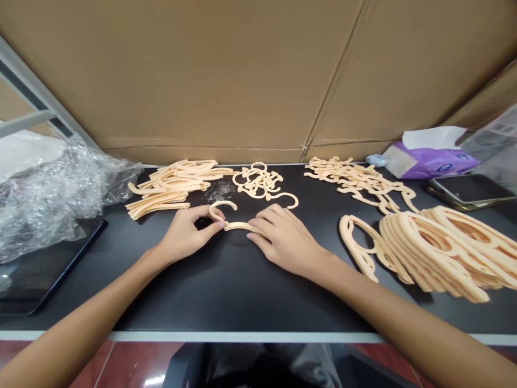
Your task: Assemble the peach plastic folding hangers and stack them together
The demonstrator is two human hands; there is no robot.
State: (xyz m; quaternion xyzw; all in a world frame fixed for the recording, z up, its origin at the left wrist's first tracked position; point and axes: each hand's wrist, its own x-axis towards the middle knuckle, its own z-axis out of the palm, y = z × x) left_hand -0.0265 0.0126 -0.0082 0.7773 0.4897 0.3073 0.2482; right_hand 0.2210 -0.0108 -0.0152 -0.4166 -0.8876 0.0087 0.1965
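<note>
Over the middle of the black table, my left hand (188, 231) pinches a cream plastic hanger hook (222, 203) near its lower end. My right hand (285, 237) is closed on a cream hanger arm (239, 226), whose far part is hidden under the fingers. The end of the arm meets the foot of the hook at my left fingertips; whether they are locked together I cannot tell. Just beyond my hands lie a tangle of loose hooks (258, 180) and, to the left, a pile of hanger arms (173, 186).
Stacked folded hangers (436, 253) sit at the right, with small curved cream pieces (355, 180) behind them. A purple tissue pack (436, 160) and a phone (472, 189) lie far right. Clear plastic wrap (68, 183) and a dark tablet (52, 275) are at left. Cardboard (202, 75) walls the back.
</note>
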